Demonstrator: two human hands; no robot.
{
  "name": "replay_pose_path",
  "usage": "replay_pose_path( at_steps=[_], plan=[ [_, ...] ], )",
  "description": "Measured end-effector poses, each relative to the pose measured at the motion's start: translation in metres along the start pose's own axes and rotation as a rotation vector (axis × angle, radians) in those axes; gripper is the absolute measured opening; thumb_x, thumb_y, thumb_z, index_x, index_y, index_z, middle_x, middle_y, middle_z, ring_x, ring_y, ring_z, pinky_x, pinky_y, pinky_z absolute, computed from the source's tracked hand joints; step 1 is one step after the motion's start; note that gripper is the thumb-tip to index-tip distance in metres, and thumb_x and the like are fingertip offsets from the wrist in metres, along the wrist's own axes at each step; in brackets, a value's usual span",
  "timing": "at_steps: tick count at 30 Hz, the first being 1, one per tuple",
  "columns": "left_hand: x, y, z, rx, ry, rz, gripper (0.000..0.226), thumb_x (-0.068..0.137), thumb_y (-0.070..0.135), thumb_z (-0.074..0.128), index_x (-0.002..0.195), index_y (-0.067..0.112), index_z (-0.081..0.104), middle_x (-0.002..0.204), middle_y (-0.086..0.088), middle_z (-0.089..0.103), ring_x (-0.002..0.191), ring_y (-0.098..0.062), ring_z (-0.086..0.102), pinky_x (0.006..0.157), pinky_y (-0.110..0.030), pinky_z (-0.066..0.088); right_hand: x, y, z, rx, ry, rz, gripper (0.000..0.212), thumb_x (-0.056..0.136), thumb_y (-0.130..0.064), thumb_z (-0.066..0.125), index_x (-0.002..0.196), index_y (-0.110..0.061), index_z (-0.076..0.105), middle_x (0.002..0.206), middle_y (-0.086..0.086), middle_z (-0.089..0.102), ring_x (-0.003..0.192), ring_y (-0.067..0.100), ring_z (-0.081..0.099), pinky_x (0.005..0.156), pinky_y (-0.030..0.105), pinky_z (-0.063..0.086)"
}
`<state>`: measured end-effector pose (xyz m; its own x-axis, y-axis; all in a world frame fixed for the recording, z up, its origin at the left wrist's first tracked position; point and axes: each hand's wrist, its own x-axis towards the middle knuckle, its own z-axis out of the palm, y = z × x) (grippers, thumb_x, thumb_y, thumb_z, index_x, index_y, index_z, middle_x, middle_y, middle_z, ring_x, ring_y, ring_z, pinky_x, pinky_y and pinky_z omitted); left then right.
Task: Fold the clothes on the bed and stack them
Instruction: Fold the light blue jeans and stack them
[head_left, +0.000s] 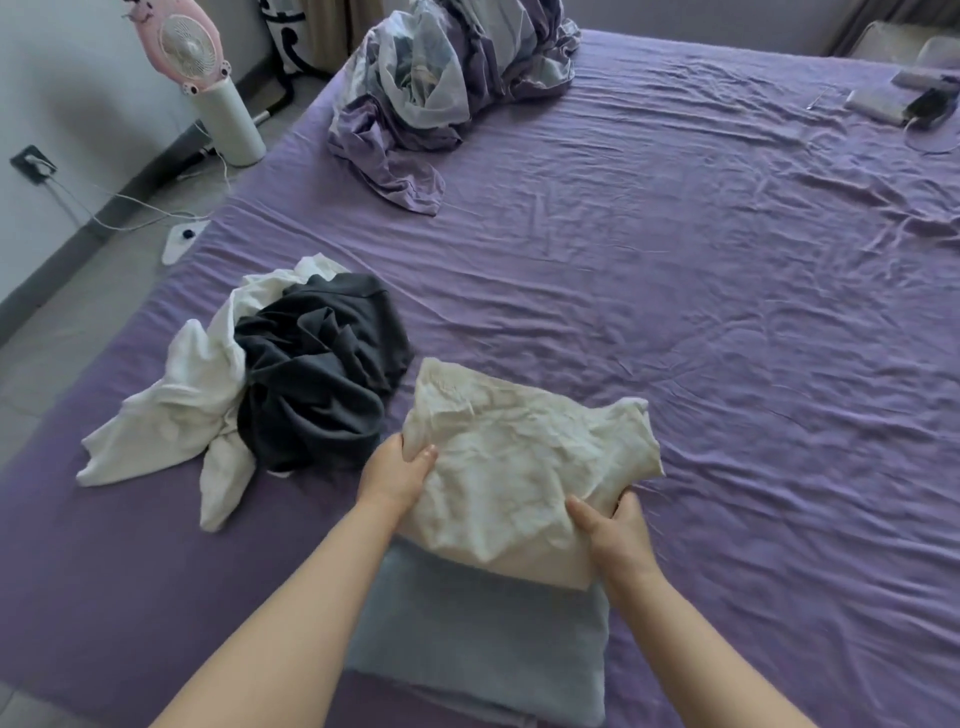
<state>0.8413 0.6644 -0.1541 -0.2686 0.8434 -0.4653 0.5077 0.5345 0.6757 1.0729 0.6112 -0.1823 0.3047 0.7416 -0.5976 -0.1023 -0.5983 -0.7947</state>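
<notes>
A folded cream garment (519, 467) is held low over the near part of the purple bed (675, 312). My left hand (397, 475) grips its left edge and my right hand (615, 535) grips its lower right edge. Its near edge overlaps a folded grey-blue garment (478, 639) lying flat on the sheet close to me. To the left lies a loose heap: a dark grey garment (322, 369) on top of a crumpled white garment (176, 405).
A bunched purple and white duvet (447, 88) sits at the far side of the bed. Small devices and a cable (904, 104) lie at the far right. A pink fan (208, 67) stands on the floor beyond the bed's left edge.
</notes>
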Motion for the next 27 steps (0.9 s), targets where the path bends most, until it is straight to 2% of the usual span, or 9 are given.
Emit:
replay_pose_path(
  at_steps=[6, 8, 11, 13, 15, 17, 20, 24, 27],
  plan=[
    [-0.044, -0.057, 0.003, -0.077, -0.066, -0.162, 0.029, 0.087, 0.026, 0.065, 0.107, 0.005, 0.062, 0.107, -0.012, 0.067, 0.101, -0.031, 0.061, 0.090, -0.044, 0.050, -0.048, 0.056, -0.016, -0.074, -0.002, -0.001, 0.048, 0.077, -0.006, 0.072, 0.117, -0.017, 0.048, 0.110, -0.001, 0.062, 0.102, 0.018, 0.059, 0.091, 0.039, 0.047],
    [-0.046, -0.070, 0.004, 0.001, -0.099, -0.228, 0.035, 0.085, 0.031, 0.066, 0.109, 0.006, 0.062, 0.110, -0.012, 0.066, 0.103, -0.031, 0.060, 0.091, -0.043, 0.049, -0.051, 0.068, -0.014, -0.168, 0.035, -0.001, 0.045, 0.076, -0.005, 0.072, 0.113, -0.017, 0.049, 0.106, 0.000, 0.060, 0.103, 0.023, 0.058, 0.090, 0.038, 0.046],
    [-0.038, -0.078, 0.010, 0.256, -0.033, -0.229, 0.048, 0.080, 0.041, 0.068, 0.115, 0.010, 0.057, 0.118, -0.014, 0.060, 0.112, -0.034, 0.053, 0.096, -0.039, 0.042, -0.044, 0.079, -0.011, -0.350, 0.128, 0.007, 0.043, 0.073, -0.014, 0.075, 0.108, -0.009, 0.051, 0.107, 0.011, 0.057, 0.110, 0.033, 0.052, 0.092, 0.041, 0.042],
    [-0.031, -0.079, 0.014, 0.277, 0.005, -0.200, 0.066, 0.076, 0.043, 0.071, 0.129, 0.013, 0.047, 0.128, -0.016, 0.050, 0.122, -0.034, 0.044, 0.103, -0.038, 0.036, -0.035, 0.083, -0.012, -0.457, 0.181, 0.001, 0.056, 0.071, -0.026, 0.079, 0.114, -0.004, 0.050, 0.118, 0.015, 0.051, 0.116, 0.034, 0.045, 0.098, 0.042, 0.037],
    [-0.024, -0.081, 0.017, 0.168, -0.022, -0.201, 0.087, 0.074, 0.041, 0.075, 0.143, 0.012, 0.030, 0.141, -0.017, 0.037, 0.132, -0.031, 0.034, 0.108, -0.039, 0.032, -0.028, 0.085, -0.012, -0.341, 0.125, -0.013, 0.067, 0.069, -0.027, 0.082, 0.123, -0.008, 0.046, 0.120, 0.008, 0.053, 0.116, 0.029, 0.048, 0.099, 0.042, 0.040],
    [-0.019, -0.085, 0.021, 0.055, -0.071, -0.240, 0.094, 0.073, 0.039, 0.077, 0.146, 0.010, 0.026, 0.145, -0.013, 0.038, 0.133, -0.029, 0.037, 0.108, -0.038, 0.034, -0.025, 0.086, -0.011, -0.200, 0.065, -0.010, 0.068, 0.069, -0.021, 0.083, 0.124, -0.018, 0.043, 0.110, -0.006, 0.057, 0.109, 0.019, 0.054, 0.094, 0.036, 0.043],
    [-0.015, -0.089, 0.022, -0.086, -0.134, -0.272, 0.074, 0.067, 0.041, 0.081, 0.127, 0.011, 0.052, 0.122, -0.009, 0.063, 0.110, -0.028, 0.060, 0.099, -0.042, 0.046, -0.021, 0.088, -0.009, -0.130, 0.092, 0.007, 0.070, 0.066, -0.020, 0.085, 0.122, -0.021, 0.042, 0.105, -0.009, 0.057, 0.103, 0.016, 0.055, 0.091, 0.034, 0.044],
    [-0.013, -0.088, 0.021, -0.163, -0.156, -0.264, 0.054, 0.068, 0.035, 0.083, 0.112, 0.010, 0.063, 0.107, -0.008, 0.069, 0.097, -0.026, 0.066, 0.092, -0.043, 0.051, -0.015, 0.084, -0.005, -0.007, 0.073, 0.062, 0.067, 0.064, -0.015, 0.085, 0.120, -0.011, 0.049, 0.109, 0.002, 0.064, 0.101, 0.020, 0.062, 0.091, 0.039, 0.049],
    [-0.012, -0.086, 0.019, -0.227, -0.165, -0.292, 0.044, 0.070, 0.027, 0.083, 0.106, 0.008, 0.067, 0.101, -0.009, 0.071, 0.093, -0.027, 0.067, 0.090, -0.044, 0.053, -0.014, 0.081, -0.006, 0.113, 0.016, 0.127, 0.062, 0.066, -0.011, 0.083, 0.121, -0.008, 0.054, 0.109, 0.008, 0.068, 0.094, 0.022, 0.066, 0.081, 0.037, 0.053]
  ],
)
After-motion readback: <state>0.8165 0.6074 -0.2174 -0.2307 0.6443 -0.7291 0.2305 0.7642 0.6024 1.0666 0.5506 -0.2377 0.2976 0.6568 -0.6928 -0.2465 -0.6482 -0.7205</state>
